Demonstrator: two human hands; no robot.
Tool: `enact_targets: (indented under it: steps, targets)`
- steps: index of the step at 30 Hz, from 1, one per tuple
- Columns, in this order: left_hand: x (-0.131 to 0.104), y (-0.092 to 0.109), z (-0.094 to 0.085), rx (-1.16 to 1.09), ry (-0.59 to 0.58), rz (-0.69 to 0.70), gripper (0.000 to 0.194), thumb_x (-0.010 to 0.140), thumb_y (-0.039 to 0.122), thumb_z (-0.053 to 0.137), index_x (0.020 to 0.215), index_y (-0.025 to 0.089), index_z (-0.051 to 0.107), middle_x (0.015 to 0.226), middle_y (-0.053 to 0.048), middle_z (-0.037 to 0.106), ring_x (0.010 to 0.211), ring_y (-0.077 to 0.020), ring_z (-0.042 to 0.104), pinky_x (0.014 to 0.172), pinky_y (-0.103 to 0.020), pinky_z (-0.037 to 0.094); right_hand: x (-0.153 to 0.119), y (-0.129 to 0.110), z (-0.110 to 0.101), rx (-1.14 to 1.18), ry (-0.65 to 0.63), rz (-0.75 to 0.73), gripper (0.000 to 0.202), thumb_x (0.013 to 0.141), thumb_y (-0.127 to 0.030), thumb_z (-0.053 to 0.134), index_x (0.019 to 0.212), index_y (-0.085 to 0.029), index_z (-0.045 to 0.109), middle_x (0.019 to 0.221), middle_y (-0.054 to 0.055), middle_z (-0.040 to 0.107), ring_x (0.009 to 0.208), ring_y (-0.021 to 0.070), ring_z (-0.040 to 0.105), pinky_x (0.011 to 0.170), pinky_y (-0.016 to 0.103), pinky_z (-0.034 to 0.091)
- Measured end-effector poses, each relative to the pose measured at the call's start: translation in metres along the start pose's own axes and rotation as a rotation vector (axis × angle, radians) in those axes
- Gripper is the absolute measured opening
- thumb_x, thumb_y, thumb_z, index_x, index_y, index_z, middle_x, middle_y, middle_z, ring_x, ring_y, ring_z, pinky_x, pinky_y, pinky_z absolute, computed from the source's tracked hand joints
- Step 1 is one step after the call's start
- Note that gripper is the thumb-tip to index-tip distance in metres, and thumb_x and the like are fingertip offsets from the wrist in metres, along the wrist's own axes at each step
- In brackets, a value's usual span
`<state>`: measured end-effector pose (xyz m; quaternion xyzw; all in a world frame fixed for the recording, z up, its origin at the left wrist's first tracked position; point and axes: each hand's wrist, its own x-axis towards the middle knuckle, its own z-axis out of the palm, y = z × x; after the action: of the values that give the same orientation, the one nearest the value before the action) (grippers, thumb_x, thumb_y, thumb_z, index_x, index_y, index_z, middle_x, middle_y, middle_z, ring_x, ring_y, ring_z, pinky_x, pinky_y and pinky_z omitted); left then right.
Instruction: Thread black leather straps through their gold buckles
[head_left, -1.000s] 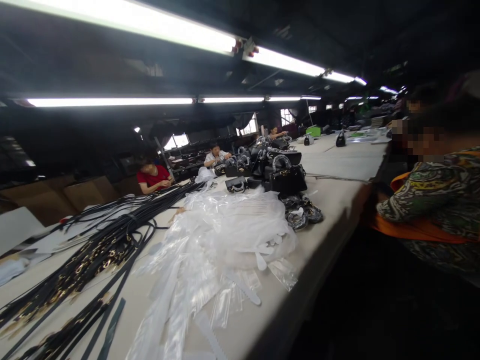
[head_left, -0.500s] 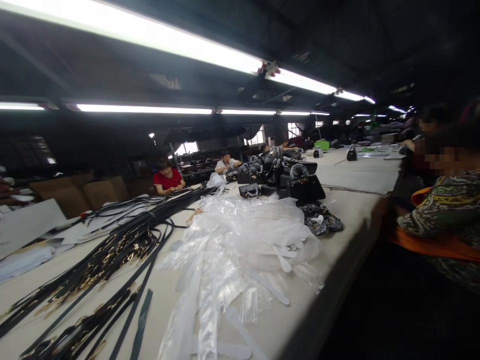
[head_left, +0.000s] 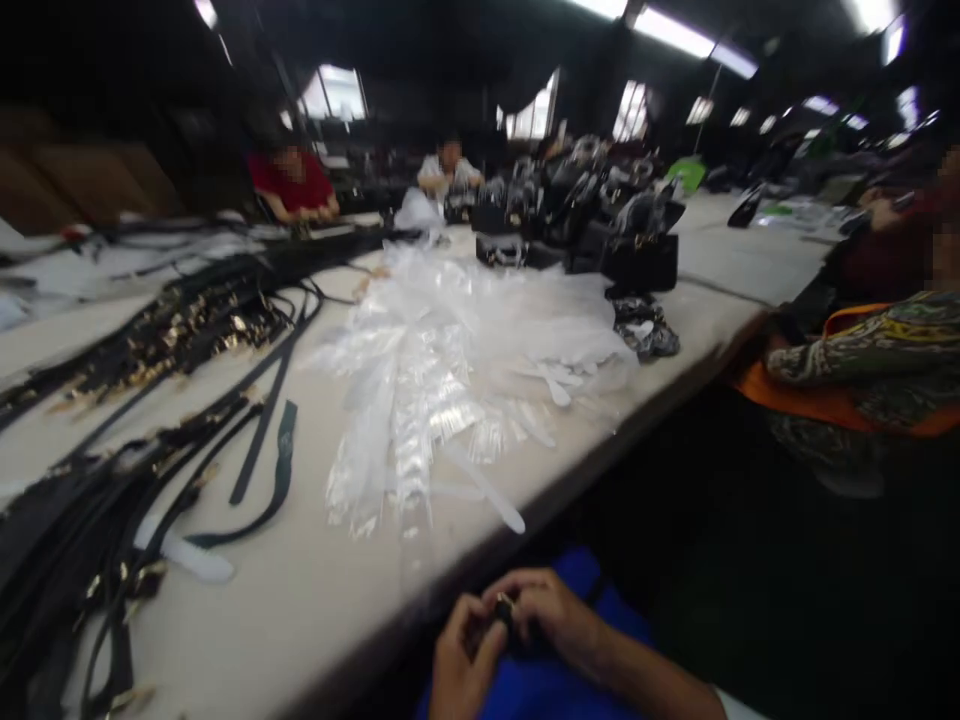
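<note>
Low in the view, beyond the table's front edge, my left hand [head_left: 466,655] and my right hand [head_left: 551,612] meet over a blue cloth [head_left: 577,690]. Between their bent fingers is a small black item with gold metal [head_left: 504,606]; its full shape is hidden and blurred. Both hands are closed on it. On the table [head_left: 247,620] in front lie a heap of clear plastic wrapping [head_left: 450,330] and, to the left, many black straps with gold clasps [head_left: 172,330].
Black handbags [head_left: 637,260] are piled behind the plastic. A person in red [head_left: 294,182] and one in white [head_left: 450,172] sit across the table. At the right is a person in a patterned sleeve [head_left: 885,345]. White strips [head_left: 487,485] lie near the front edge.
The view has tipped downward, so the table and its contents sit higher in the picture. Both my hands, the small black item and the blue cloth have come into view.
</note>
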<state>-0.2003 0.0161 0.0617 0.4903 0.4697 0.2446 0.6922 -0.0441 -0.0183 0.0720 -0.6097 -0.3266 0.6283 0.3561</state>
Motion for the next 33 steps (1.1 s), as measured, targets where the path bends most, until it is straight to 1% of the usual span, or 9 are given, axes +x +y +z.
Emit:
enact_targets:
  steps: [1, 2, 6, 8, 12, 16, 21, 29, 33]
  targets:
    - [-0.004, -0.005, 0.000, -0.036, 0.014, -0.039, 0.040, 0.066, 0.053, 0.077, 0.074, 0.021, 0.055, 0.066, 0.003, 0.061, 0.064, -0.0148, 0.058, 0.061, -0.028, 0.049, -0.001, 0.003, 0.001, 0.118, -0.032, -0.011, 0.036, 0.066, -0.023, 0.051, 0.093, -0.021, 0.076, 0.069, 0.000, 0.063, 0.059, 0.0120, 0.050, 0.060, 0.028, 0.042]
    - [-0.008, -0.008, 0.001, -0.080, 0.031, -0.022, 0.041, 0.065, 0.053, 0.078, 0.076, 0.020, 0.054, 0.067, 0.003, 0.062, 0.063, -0.0139, 0.058, 0.061, -0.027, 0.047, -0.001, 0.006, 0.002, 0.202, -0.058, -0.020, 0.038, 0.063, -0.022, 0.053, 0.092, -0.018, 0.076, 0.070, 0.001, 0.063, 0.059, 0.0114, 0.049, 0.059, 0.026, 0.040]
    - [-0.017, -0.013, 0.003, -0.188, 0.049, -0.050, 0.036, 0.069, 0.044, 0.077, 0.081, 0.019, 0.052, 0.071, 0.002, 0.066, 0.062, -0.0120, 0.059, 0.060, -0.024, 0.047, 0.001, 0.008, 0.000, 0.315, -0.138, 0.037, 0.036, 0.064, -0.021, 0.058, 0.095, -0.015, 0.076, 0.078, 0.003, 0.066, 0.065, 0.0115, 0.050, 0.062, 0.024, 0.038]
    - [-0.021, -0.012, 0.006, -0.190, 0.054, -0.049, 0.030, 0.073, 0.038, 0.074, 0.082, 0.020, 0.052, 0.073, 0.002, 0.067, 0.064, -0.0120, 0.061, 0.061, -0.023, 0.047, 0.000, 0.007, -0.002, 0.337, -0.156, 0.068, 0.036, 0.064, -0.020, 0.058, 0.095, -0.015, 0.076, 0.078, 0.003, 0.066, 0.065, 0.0113, 0.050, 0.063, 0.024, 0.038]
    - [-0.026, -0.014, 0.011, -0.136, 0.070, -0.014, 0.021, 0.079, 0.032, 0.070, 0.084, 0.020, 0.053, 0.072, 0.003, 0.066, 0.064, -0.0117, 0.061, 0.062, -0.023, 0.048, -0.004, 0.010, -0.004, 0.375, -0.171, 0.076, 0.036, 0.062, -0.018, 0.057, 0.093, -0.015, 0.076, 0.074, 0.002, 0.065, 0.063, 0.0109, 0.049, 0.062, 0.024, 0.037]
    - [-0.027, -0.015, 0.016, -0.176, 0.080, -0.031, 0.023, 0.077, 0.031, 0.072, 0.079, 0.020, 0.052, 0.069, 0.003, 0.066, 0.061, -0.0119, 0.061, 0.059, -0.023, 0.048, -0.006, 0.015, -0.005, 0.410, -0.164, 0.085, 0.034, 0.061, -0.018, 0.058, 0.090, -0.015, 0.076, 0.071, 0.002, 0.064, 0.061, 0.0110, 0.049, 0.062, 0.026, 0.037]
    - [-0.031, -0.014, 0.020, -0.196, 0.129, -0.046, 0.024, 0.073, 0.032, 0.074, 0.077, 0.020, 0.053, 0.065, 0.003, 0.066, 0.056, -0.0110, 0.059, 0.055, -0.022, 0.046, -0.006, 0.019, -0.004, 0.443, -0.155, 0.107, 0.035, 0.060, -0.020, 0.058, 0.089, -0.013, 0.076, 0.067, 0.002, 0.064, 0.059, 0.0113, 0.048, 0.061, 0.026, 0.035]
    - [-0.037, -0.023, 0.022, -0.208, 0.210, -0.027, 0.029, 0.071, 0.036, 0.077, 0.079, 0.017, 0.055, 0.065, 0.002, 0.065, 0.056, -0.0104, 0.059, 0.056, -0.021, 0.047, -0.007, 0.026, 0.000, 0.422, -0.189, 0.059, 0.033, 0.064, -0.019, 0.057, 0.091, -0.013, 0.075, 0.061, 0.000, 0.059, 0.058, 0.0107, 0.045, 0.058, 0.025, 0.033]
    - [-0.040, -0.026, 0.023, -0.180, 0.226, -0.038, 0.029, 0.072, 0.036, 0.076, 0.079, 0.018, 0.055, 0.066, 0.003, 0.064, 0.059, -0.0106, 0.060, 0.059, -0.022, 0.048, -0.008, 0.030, 0.002, 0.423, -0.189, 0.032, 0.030, 0.067, -0.019, 0.057, 0.090, -0.013, 0.075, 0.060, -0.001, 0.058, 0.055, 0.0093, 0.042, 0.056, 0.024, 0.031]
